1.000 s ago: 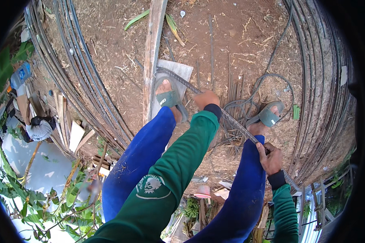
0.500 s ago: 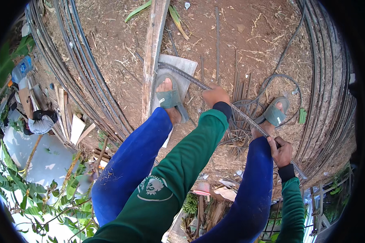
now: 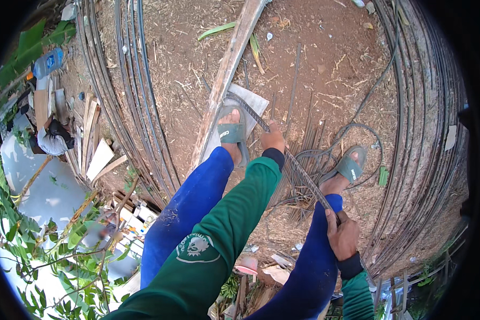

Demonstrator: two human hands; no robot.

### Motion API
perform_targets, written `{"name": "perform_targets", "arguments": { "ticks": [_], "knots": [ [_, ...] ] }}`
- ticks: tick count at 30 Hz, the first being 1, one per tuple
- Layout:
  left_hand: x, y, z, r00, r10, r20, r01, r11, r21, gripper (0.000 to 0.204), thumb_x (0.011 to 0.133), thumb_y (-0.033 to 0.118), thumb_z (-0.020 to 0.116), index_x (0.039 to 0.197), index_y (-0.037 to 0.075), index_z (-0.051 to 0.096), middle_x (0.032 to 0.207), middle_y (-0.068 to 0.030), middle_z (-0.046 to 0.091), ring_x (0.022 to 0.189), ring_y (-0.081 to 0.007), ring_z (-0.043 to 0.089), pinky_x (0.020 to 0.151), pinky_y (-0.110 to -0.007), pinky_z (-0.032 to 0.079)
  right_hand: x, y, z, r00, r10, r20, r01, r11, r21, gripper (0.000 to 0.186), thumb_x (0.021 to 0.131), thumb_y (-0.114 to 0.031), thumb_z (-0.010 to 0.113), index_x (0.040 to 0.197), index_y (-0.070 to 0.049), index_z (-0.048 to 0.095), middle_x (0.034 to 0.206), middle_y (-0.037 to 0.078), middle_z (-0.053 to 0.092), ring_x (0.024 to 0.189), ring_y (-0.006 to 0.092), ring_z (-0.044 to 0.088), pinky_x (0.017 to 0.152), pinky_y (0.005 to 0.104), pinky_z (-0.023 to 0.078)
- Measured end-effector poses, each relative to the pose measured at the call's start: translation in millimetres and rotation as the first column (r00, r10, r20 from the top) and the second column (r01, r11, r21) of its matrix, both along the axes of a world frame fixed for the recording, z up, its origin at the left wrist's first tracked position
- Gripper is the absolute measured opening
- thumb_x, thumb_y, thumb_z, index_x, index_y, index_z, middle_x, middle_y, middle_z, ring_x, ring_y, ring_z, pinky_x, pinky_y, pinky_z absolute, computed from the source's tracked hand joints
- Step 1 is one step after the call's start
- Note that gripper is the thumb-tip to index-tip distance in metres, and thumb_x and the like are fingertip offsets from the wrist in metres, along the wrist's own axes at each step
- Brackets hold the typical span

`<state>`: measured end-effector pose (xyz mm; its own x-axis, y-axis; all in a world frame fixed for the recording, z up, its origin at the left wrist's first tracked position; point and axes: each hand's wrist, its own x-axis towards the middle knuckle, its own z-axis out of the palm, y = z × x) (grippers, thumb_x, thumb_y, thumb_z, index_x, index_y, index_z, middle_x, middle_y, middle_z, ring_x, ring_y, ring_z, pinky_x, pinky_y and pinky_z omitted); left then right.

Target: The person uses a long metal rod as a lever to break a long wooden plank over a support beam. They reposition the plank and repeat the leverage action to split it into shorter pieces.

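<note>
Looking down on brown earth [image 3: 181, 58], a long ribbed metal bar [image 3: 305, 178] slants from far left to near right between a person's spread feet. Its far end reaches over a pale flat board [image 3: 256, 101] just beside the left sandal [image 3: 230, 133], close to a long wooden plank [image 3: 226, 80] (whether the tip touches or goes under the plank cannot be told). The left hand [image 3: 272, 138] is closed around the bar on its far stretch, back of the hand upward. The right hand [image 3: 344, 237], nearer the body, is wrapped around it too, thumb along the top, beside the right leg [image 3: 312, 256]. The right sandal [image 3: 351, 166] stands just beyond. Loose loops of dark rod [image 3: 380, 151] lie near that foot, and long rods [image 3: 416, 122] stretch along the right.

The step in hand appears to be steadying or guiding the bar with a two-handed grip; it is not laid down. The next move seems to call for both hands working together, firm enough to stop the bar rolling, with its length guided clear of the right leg and the loops
</note>
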<state>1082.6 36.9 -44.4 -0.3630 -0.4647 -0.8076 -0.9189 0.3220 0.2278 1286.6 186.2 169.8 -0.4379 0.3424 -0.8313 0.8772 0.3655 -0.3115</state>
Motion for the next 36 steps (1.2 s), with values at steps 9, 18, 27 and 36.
{"name": "perform_targets", "arguments": {
  "ticks": [9,18,27,36],
  "knots": [
    [-25,-39,48,0.978,0.121,0.168,-0.171,0.929,0.329,0.038,0.098,0.039,0.053,0.105,0.001,0.056,0.074,-0.0144,0.059,0.055,-0.0264,0.061,0.047,-0.041,0.055,-85,-28,105,0.990,0.094,0.109,-0.095,0.995,0.006,0.034,0.098,-0.032,0.056,0.084,-0.001,0.059,0.066,0.025,0.059,0.061,0.0465,0.059,0.055,0.0522,0.043],
    [-50,-28,120,0.888,0.256,0.381,-0.424,0.775,0.468,0.024,0.099,0.029,0.051,0.111,0.009,0.053,0.085,-0.0112,0.065,0.071,-0.0271,0.069,0.069,-0.046,0.058,-174,-50,154,0.958,0.092,0.272,-0.147,0.971,0.189,0.027,0.091,-0.024,0.064,0.084,0.002,0.069,0.063,0.023,0.060,0.062,0.0425,0.062,0.056,0.0483,0.045],
    [-96,-26,164,0.833,0.386,0.396,-0.552,0.614,0.564,0.018,0.098,0.022,0.056,0.101,0.005,0.060,0.088,-0.0093,0.068,0.073,-0.0215,0.068,0.065,-0.039,0.057,-318,-59,215,0.833,0.467,0.298,-0.532,0.823,0.199,0.027,0.092,-0.027,0.063,0.084,-0.002,0.066,0.068,0.021,0.063,0.067,0.0407,0.063,0.060,0.0489,0.045],
    [-210,-43,204,0.793,-0.129,-0.595,0.134,0.990,-0.036,0.022,0.084,0.015,0.065,0.101,0.002,0.062,0.083,-0.0174,0.065,0.089,-0.0370,0.065,0.093,-0.048,0.047,-525,-119,232,0.084,0.960,0.266,-0.877,-0.055,0.477,0.018,0.089,-0.023,0.067,0.094,-0.006,0.064,0.063,0.009,0.064,0.057,0.0223,0.065,0.056,0.0361,0.048]
  ]
}}
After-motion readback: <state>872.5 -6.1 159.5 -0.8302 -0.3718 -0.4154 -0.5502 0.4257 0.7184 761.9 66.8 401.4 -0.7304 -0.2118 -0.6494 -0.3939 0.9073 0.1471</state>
